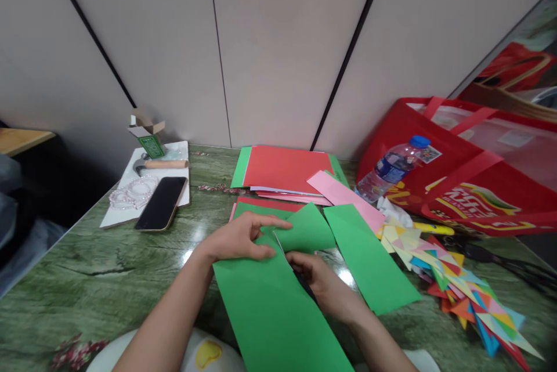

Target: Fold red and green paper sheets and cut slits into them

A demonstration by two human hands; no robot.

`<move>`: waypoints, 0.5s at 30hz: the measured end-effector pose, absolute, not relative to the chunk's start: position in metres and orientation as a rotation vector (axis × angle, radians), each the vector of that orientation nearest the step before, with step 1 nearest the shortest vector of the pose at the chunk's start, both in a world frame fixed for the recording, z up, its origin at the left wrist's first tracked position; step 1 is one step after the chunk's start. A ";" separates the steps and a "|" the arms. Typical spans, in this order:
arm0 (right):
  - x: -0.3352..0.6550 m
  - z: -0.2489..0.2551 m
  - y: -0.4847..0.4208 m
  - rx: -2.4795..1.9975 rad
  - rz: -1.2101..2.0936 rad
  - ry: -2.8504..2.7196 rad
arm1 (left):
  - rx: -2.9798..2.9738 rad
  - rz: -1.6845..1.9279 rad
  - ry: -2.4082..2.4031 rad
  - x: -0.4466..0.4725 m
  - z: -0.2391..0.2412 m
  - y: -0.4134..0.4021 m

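Observation:
A large green paper sheet (278, 308) slants toward me over the front of the table. My right hand (319, 282) is closed around scissors (304, 284), mostly hidden by the hand and the paper. Their thin blade lies in a cut through the sheet, and a green strip (310, 230) lifts to the right of it. My left hand (243, 237) holds the sheet left of the cut, its thumb and index finger on top; its other fingers are partly hidden. Beside my right hand lies a separate green paper strip (369, 259).
Behind are stacked red sheets (287, 166) and a pink strip (346, 198). At right stand a water bottle (391, 168) and red bag (470, 169), with folded colourful paper pieces (467, 285) nearby. Leftward lie a phone (162, 203), hammer (165, 164), beads (134, 192) and small box (149, 138).

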State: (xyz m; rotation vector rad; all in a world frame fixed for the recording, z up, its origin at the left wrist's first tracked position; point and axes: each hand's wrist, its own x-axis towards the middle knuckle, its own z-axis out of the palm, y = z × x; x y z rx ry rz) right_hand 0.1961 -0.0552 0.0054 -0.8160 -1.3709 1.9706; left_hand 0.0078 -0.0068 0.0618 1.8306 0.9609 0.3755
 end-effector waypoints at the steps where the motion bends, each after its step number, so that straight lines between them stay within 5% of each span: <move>1: 0.196 0.006 -0.055 -0.817 1.971 -1.366 | 1.833 0.375 0.962 0.008 0.062 -0.007; 15: 0.192 0.005 -0.057 -0.837 1.918 -1.373 | 1.830 0.392 0.967 0.008 0.063 -0.007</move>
